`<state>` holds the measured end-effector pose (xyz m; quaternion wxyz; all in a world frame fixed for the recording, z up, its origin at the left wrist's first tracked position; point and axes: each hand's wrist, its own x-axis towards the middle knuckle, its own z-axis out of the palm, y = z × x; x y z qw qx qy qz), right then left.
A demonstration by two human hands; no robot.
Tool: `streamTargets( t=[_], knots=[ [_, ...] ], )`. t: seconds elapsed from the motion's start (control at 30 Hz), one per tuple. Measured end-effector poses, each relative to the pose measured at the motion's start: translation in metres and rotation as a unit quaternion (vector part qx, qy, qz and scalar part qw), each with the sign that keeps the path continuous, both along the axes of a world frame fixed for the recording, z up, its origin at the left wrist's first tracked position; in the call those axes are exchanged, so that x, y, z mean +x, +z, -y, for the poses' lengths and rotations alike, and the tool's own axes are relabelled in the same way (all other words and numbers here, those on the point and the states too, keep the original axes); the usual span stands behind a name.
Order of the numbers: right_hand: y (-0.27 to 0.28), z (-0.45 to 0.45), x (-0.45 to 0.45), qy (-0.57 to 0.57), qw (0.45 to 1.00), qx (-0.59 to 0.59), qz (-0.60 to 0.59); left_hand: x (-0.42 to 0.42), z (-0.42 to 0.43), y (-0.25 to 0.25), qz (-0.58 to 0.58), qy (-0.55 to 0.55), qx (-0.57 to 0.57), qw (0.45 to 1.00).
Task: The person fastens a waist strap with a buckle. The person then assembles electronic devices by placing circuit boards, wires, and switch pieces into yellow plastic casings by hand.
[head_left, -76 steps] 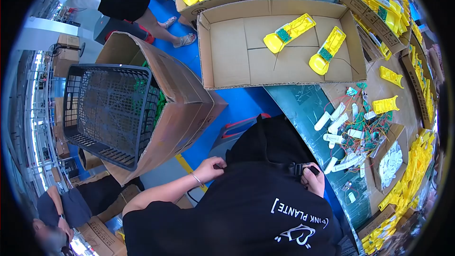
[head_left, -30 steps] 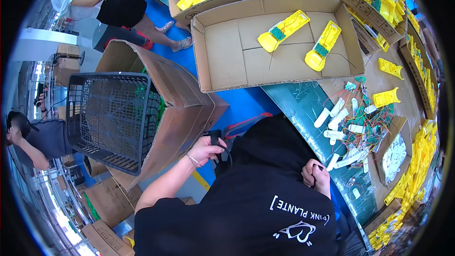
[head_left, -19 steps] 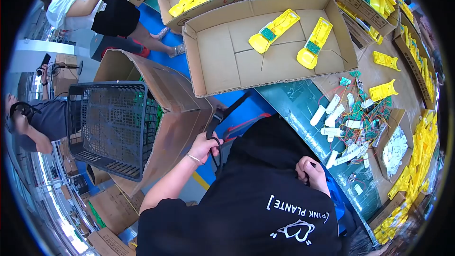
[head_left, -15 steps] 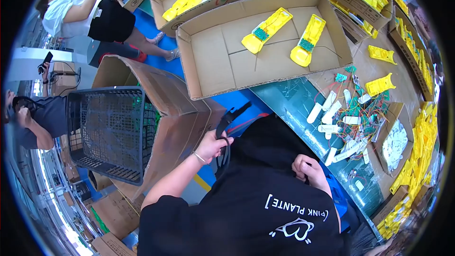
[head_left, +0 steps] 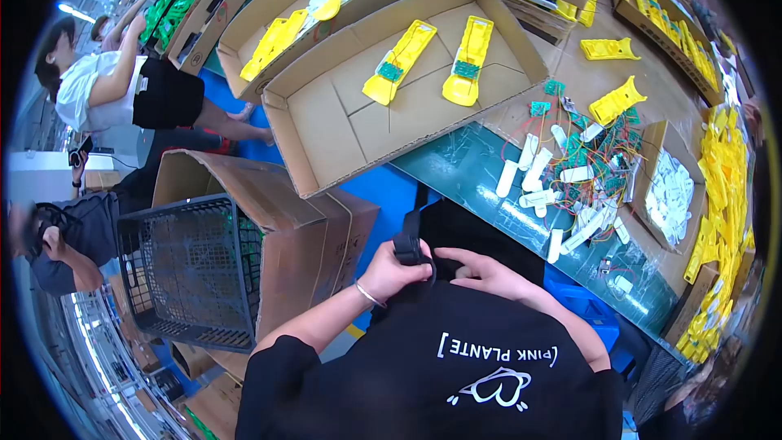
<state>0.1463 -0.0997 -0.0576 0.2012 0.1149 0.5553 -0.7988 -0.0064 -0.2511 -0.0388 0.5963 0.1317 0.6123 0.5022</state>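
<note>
My left hand (head_left: pixel 394 270), with a bracelet at the wrist, is closed around a black strap (head_left: pixel 410 245) in front of my black shirt. A thicker block-like part of the strap shows at my fingertips. What the strap's lower end joins is hidden against my dark clothing. My right hand (head_left: pixel 489 275) is just to the right, its index finger stretched toward the strap and the other fingers partly bent. Nothing shows in it, and I cannot tell whether its fingertip touches the strap.
A cardboard tray (head_left: pixel 326 171) holds two yellow casings with green boards. Wired boards and white pieces (head_left: pixel 578 175) lie on the green table (head_left: pixel 456 165). A black crate (head_left: pixel 191 269) leans by a large carton (head_left: pixel 314 261). Two people (head_left: pixel 106 85) stand at the left.
My left hand has moved slightly right with the strap. My right hand has come up and left toward it, its fingers opening from a curl. The camera view has shifted.
</note>
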Motion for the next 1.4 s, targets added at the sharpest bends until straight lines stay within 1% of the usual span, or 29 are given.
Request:
streamTargets(
  t=[0.03, 0.1, 0.17, 0.23, 0.27, 0.3, 0.37, 0.4, 0.47, 0.5, 0.57, 0.6, 0.63, 0.7, 0.73, 0.77, 0.83, 0.87, 0.9, 0.97, 1.1, 1.17, 1.2, 1.23, 1.27, 1.3, 1.33, 1.37, 1.4],
  knots=[
    [-0.003, 0.002, -0.001, -0.004, 1.0, 0.001, -0.002, 0.003, 0.003, -0.004, -0.021, -0.018, 0.026, 0.999],
    [-0.003, 0.008, -0.007, 0.005, 0.998, -0.064, -0.016, 0.013, 0.003, -0.002, -0.035, -0.029, 0.059, 0.997],
    [-0.01, 0.01, -0.009, 0.023, 0.998, -0.049, -0.023, 0.013, 0.002, 0.004, -0.047, -0.057, 0.058, 0.996],
    [-0.013, 0.015, -0.018, 0.069, 0.99, 0.063, -0.105, 0.016, 0.003, 0.004, -0.087, -0.068, 0.105, 0.988],
    [-0.009, 0.008, -0.019, 0.151, 0.981, 0.116, -0.042, 0.017, 0.008, -0.006, -0.065, -0.081, 0.106, 0.989],
    [-0.01, 0.01, -0.018, 0.152, 0.981, 0.116, -0.042, 0.017, 0.01, -0.005, -0.065, -0.079, 0.106, 0.989],
    [-0.015, 0.011, -0.019, 0.112, 0.991, 0.072, 0.001, 0.016, 0.009, -0.005, -0.072, -0.071, 0.109, 0.989],
    [-0.016, 0.012, -0.017, 0.115, 0.991, 0.071, 0.002, 0.015, 0.01, -0.004, -0.071, -0.069, 0.108, 0.989],
    [-0.019, 0.012, -0.016, 0.054, 0.998, 0.027, -0.02, 0.012, 0.011, 0.001, -0.068, -0.089, 0.131, 0.985],
    [-0.023, 0.013, -0.015, 0.06, 0.997, 0.028, -0.026, 0.009, 0.01, 0.003, -0.075, -0.083, 0.131, 0.985],
    [-0.033, 0.019, -0.009, -0.01, 0.999, 0.0, -0.046, 0.007, 0.009, 0.009, 0.006, -0.117, 0.135, 0.984],
    [-0.033, 0.018, -0.009, -0.002, 0.998, 0.039, -0.044, 0.004, 0.006, 0.013, 0.056, -0.15, 0.136, 0.978],
    [-0.029, 0.019, -0.009, 0.006, 0.998, 0.038, -0.052, 0.001, 0.004, 0.015, 0.046, -0.178, 0.147, 0.972],
    [-0.016, 0.018, -0.008, -0.031, 0.999, 0.04, -0.016, 0.003, 0.006, 0.012, 0.065, -0.173, 0.13, 0.974],
    [-0.009, 0.018, -0.009, -0.068, 0.997, 0.03, -0.022, 0.004, 0.008, 0.009, 0.079, -0.159, 0.123, 0.976],
    [-0.007, 0.018, -0.008, -0.056, 0.997, 0.032, -0.031, 0.004, 0.01, 0.006, 0.069, -0.149, 0.126, 0.978],
    [-0.008, 0.017, -0.002, -0.114, 0.992, -0.036, 0.051, 0.007, 0.012, 0.0, 0.115, -0.121, 0.123, 0.978],
    [-0.006, 0.022, -0.003, -0.136, 0.99, -0.035, 0.011, 0.01, 0.013, -0.005, 0.115, -0.123, 0.131, 0.977],
    [-0.001, 0.02, -0.003, -0.079, 0.995, 0.062, 0.003, 0.011, 0.012, -0.004, 0.127, -0.121, 0.139, 0.975],
    [0.005, 0.015, -0.006, -0.009, 0.99, 0.14, 0.019, 0.01, 0.01, -0.001, 0.145, -0.135, 0.129, 0.972],
    [0.003, 0.015, -0.008, 0.022, 0.98, 0.199, -0.014, 0.007, 0.01, -0.003, 0.135, -0.154, 0.143, 0.968],
    [-0.005, 0.02, -0.006, 0.003, 0.969, 0.246, -0.015, -0.002, 0.006, 0.005, 0.094, -0.202, 0.128, 0.966],
    [-0.007, 0.023, -0.005, -0.006, 0.965, 0.262, 0.009, -0.008, 0.002, 0.008, 0.01, -0.261, 0.136, 0.956],
    [-0.006, 0.023, -0.004, 0.002, 0.973, 0.23, 0.032, -0.015, 0.0, 0.012, -0.003, -0.255, 0.136, 0.957],
    [0.001, 0.023, -0.004, 0.004, 0.975, 0.218, 0.04, -0.022, -0.002, 0.017, -0.057, -0.33, 0.122, 0.934],
    [0.006, 0.02, -0.006, 0.037, 0.974, 0.22, 0.044, -0.03, -0.003, 0.021, -0.112, -0.399, 0.104, 0.904],
    [0.006, 0.018, -0.005, 0.045, 0.975, 0.212, 0.042, -0.032, 0.002, 0.008, -0.108, -0.394, 0.145, 0.901],
    [0.006, 0.018, -0.005, 0.045, 0.978, 0.201, 0.04, -0.03, 0.006, -0.013, -0.047, -0.34, 0.191, 0.92],
    [0.005, 0.017, -0.004, 0.043, 0.98, 0.19, 0.039, -0.036, 0.007, -0.016, 0.036, -0.3, 0.124, 0.945]
  ],
)
